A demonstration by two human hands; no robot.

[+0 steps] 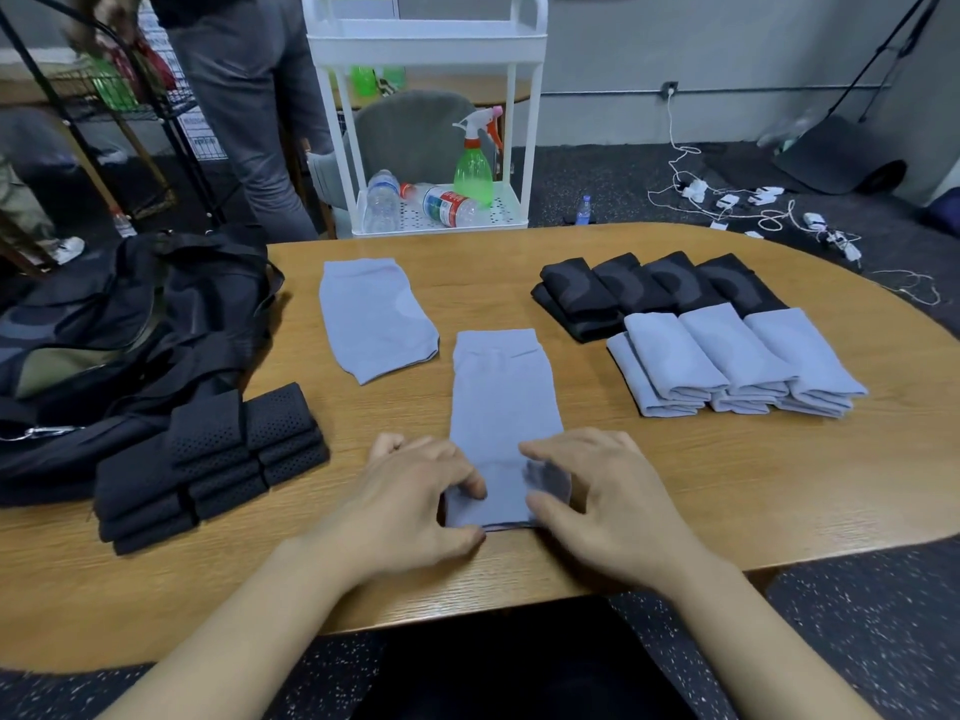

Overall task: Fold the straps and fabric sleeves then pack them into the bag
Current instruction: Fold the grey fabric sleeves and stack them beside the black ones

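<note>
I had both hands at the near end of a light blue sleeve (504, 407) that lay flat and lengthwise on the wooden table (727, 485), close to its front edge. My left hand (415, 501) pinched the sleeve's near left corner between thumb and fingers, and my right hand (597, 491) pinched the near right corner; its fingertips were blurred. A second flat blue sleeve (374, 317) lay just beyond to the left, apart from the first. Folded black perforated straps (213, 465) sat stacked near my left hand, touching the open black bag (119, 324) that slumped over the table's left end. To the right, well apart from my hands, folded blue sleeves (727, 358) were piled in a row, with folded black sleeves (654, 291) just behind them. Past the table stood a white cart (431, 44) holding a green spray bottle (474, 168) and water bottles (415, 200), a person's grey trouser legs (260, 111) beside it, and white cables (753, 205) tangled on the floor.
</note>
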